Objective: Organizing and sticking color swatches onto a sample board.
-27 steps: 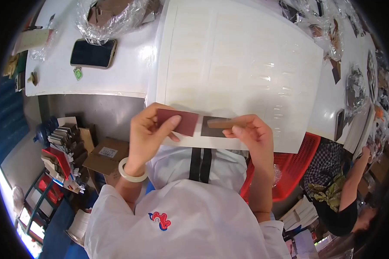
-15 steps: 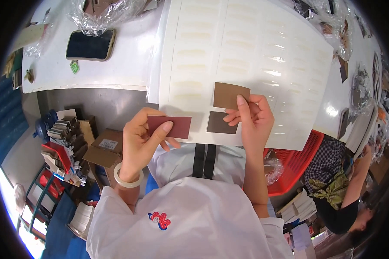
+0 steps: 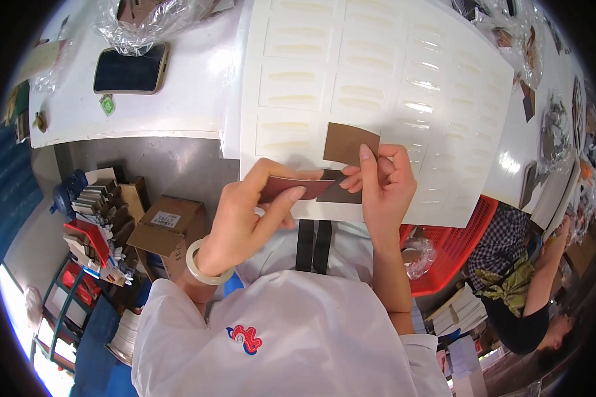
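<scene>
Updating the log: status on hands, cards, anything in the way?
Left hand pinching maroon card. Right hand gripping brown card. Dark card over white sheet, partly covered by right hand.

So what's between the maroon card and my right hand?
The head view shows a dark card between the maroon card and your right hand.

A maroon card (image 3: 282, 188) tilts beside a brown card (image 3: 346, 143) and dark card (image 3: 341, 193).

maroon card (image 3: 275, 188): matt, smooth | brown card (image 3: 348, 142): matt | white sheet (image 3: 444, 188): smooth, glossy-streaked | red basket (image 3: 454, 255): plastic
</scene>
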`<state>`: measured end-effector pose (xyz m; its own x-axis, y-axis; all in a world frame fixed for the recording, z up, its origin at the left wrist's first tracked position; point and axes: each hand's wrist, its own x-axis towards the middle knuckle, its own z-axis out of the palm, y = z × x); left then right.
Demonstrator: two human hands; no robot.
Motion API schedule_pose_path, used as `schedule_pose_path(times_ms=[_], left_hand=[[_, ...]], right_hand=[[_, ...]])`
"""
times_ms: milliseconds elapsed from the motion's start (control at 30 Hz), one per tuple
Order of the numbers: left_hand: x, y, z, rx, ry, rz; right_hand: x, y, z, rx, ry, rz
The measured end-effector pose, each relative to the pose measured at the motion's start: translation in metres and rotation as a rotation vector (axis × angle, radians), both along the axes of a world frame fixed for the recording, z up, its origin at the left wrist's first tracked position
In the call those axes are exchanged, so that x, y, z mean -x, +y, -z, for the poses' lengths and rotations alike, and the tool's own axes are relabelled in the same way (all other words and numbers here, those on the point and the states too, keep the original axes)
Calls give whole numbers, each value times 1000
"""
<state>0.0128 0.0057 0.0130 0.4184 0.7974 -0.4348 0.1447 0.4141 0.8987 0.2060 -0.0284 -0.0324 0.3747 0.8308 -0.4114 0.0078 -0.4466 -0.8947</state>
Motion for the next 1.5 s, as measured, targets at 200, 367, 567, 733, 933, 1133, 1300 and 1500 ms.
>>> schedule_pose_path(times_ms=[200, 367, 567, 733, 933, 1133, 1300, 1500], left_hand=[[-19, 6, 19, -234, 97, 192], [-26, 11, 24, -314, 185, 263], [-27, 13, 22, -298, 196, 268], [-28, 15, 20, -297, 206, 263], [-31, 16, 18, -294, 227, 251], [-33, 16, 16, -276, 215, 227], [-34, 21, 8, -95, 145, 154], [-45, 20, 10, 12, -106, -92]], right_hand=[[2, 3, -1, -16, -9, 20], [0, 2, -5, 19, -31, -15], [-2, 3, -11, 21, -135, -19], [-2, 6, -12, 44, -138, -22], [-4, 9, -14, 84, -120, -22], [-7, 8, -10, 84, -198, -65], [-15, 7, -21, 44, -486, -172], [-2, 6, -28, -55, 403, -78]])
